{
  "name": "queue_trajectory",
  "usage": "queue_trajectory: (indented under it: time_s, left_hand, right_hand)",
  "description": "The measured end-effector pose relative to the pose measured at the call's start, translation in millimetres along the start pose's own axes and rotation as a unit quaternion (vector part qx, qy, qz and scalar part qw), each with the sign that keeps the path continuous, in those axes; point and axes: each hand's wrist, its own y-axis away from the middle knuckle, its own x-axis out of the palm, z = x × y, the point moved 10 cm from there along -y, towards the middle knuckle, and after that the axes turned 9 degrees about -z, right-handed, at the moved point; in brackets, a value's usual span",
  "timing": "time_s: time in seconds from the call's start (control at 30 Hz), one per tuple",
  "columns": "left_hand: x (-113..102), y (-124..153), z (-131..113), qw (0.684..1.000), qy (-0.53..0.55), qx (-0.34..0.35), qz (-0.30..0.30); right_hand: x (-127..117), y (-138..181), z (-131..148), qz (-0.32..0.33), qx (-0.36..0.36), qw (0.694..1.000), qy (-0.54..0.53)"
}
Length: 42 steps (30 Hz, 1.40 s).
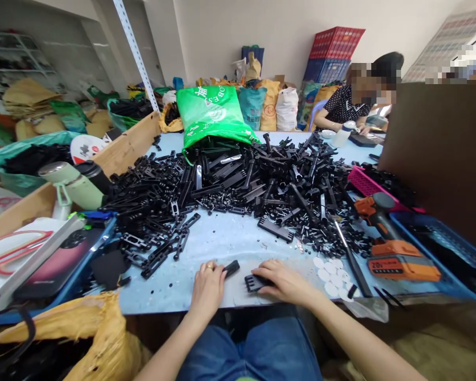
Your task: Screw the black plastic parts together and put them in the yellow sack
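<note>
My left hand [207, 288] rests at the near table edge, its fingers closed on a small black plastic piece [231, 268] that sticks out to the right. My right hand [284, 280] lies flat beside it, pressing on a black comb-like plastic part [254, 283]. A big heap of black plastic parts [238, 185] covers the light blue table [226, 238] just beyond both hands.
An orange cordless drill [392, 248] and white round discs [331, 275] lie right of my hands. A green sack [214, 114] spills parts at the back. Bottles [73, 185], red scissors [8, 251] and a blue tray [69, 275] sit left. Another person [353, 106] sits far right.
</note>
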Motion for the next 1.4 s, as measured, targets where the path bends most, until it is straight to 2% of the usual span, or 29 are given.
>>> queue_trajectory:
  time_s: [0.1,0.17,0.2,0.23,0.3,0.37,0.4,0.53,0.67,0.73,0.97,1.07,1.17,1.23,1.3,1.37,1.4]
  left_hand:
    - [3,7,-16,0.999,-0.004,0.05,-0.013]
    - [6,2,-21,0.997,0.059,0.053,-0.006]
    - [6,-2,-21,0.994,0.106,0.036,-0.009]
    - [5,-4,-21,0.987,0.158,0.011,-0.013]
    - [3,-6,-25,0.966,0.257,-0.03,-0.013]
    - [-1,-4,-33,0.948,0.314,-0.054,-0.013]
    - [-5,-4,-36,0.942,0.329,-0.065,-0.023]
    - [-29,-7,-40,0.926,0.364,-0.076,-0.068]
    - [-46,-13,-52,0.922,0.381,-0.03,-0.065]
    - [-51,-13,-54,0.923,0.376,-0.028,-0.071]
    - [-53,0,-56,0.923,0.358,-0.042,-0.138]
    - [-63,-7,-44,0.923,0.338,-0.062,-0.174]
    - [-82,-17,-22,0.919,0.298,-0.093,-0.241]
    - [-78,-25,-17,0.923,0.303,-0.093,-0.216]
    - [-66,-26,-15,0.92,0.334,-0.107,-0.173]
    - [-57,-21,-12,0.908,0.361,-0.139,-0.163]
    - [-56,-16,-11,0.903,0.364,-0.15,-0.171]
  right_hand:
    - [9,-1,1,-0.013,-0.002,0.998,0.057]
    - [7,-7,-9,-0.06,0.041,0.997,0.005]
    - [4,-10,-17,-0.093,0.082,0.991,-0.055]
    - [4,-13,-26,-0.121,0.133,0.974,-0.135]
    - [13,-15,-38,-0.144,0.225,0.909,-0.32]
    - [24,-18,-37,-0.14,0.266,0.841,-0.451]
    - [24,-20,-33,-0.139,0.261,0.829,-0.475]
    - [3,-25,-15,-0.153,0.188,0.874,-0.421]
    - [-6,-21,-13,-0.159,0.193,0.865,-0.436]
    - [-7,-21,-10,-0.148,0.171,0.871,-0.435]
    - [-26,-19,3,-0.133,0.084,0.948,-0.276]
    - [-24,-14,16,-0.141,0.063,0.962,-0.224]
    - [-8,-7,21,-0.171,0.069,0.949,-0.255]
    - [4,-6,12,-0.194,0.112,0.928,-0.297]
    - [13,-9,-2,-0.205,0.175,0.893,-0.36]
    - [18,-15,-9,-0.179,0.224,0.856,-0.43]
    - [18,-19,-7,-0.15,0.226,0.851,-0.45]
